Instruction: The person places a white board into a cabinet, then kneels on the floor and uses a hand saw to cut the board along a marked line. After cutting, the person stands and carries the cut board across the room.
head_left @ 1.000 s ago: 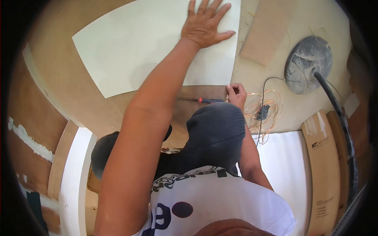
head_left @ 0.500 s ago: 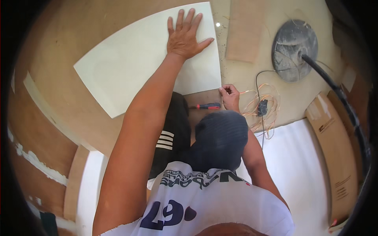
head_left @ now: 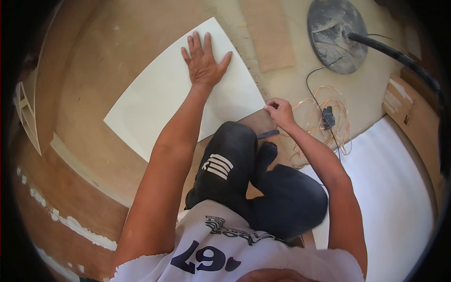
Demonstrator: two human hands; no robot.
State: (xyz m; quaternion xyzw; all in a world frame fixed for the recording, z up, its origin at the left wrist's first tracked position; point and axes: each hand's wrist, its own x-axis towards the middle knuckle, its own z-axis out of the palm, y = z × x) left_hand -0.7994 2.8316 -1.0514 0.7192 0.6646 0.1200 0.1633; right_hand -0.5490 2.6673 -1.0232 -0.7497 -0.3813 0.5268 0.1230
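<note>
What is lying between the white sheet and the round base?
In the head view, a brown strip lies between the white sheet and the round base, touching neither.

The sheet [head_left: 155, 103] looked smooth and dull, like paper or plastic. The shirt [head_left: 282, 258] and pants [head_left: 291, 197] were cloth. The box [head_left: 416, 105] was card. The round base [head_left: 333, 54] looked dusty and scuffed. The cable [head_left: 397, 54] looked shiny.

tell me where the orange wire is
In the head view, the orange wire lies right of centre, right of the right hand, below the grey disc.
</note>
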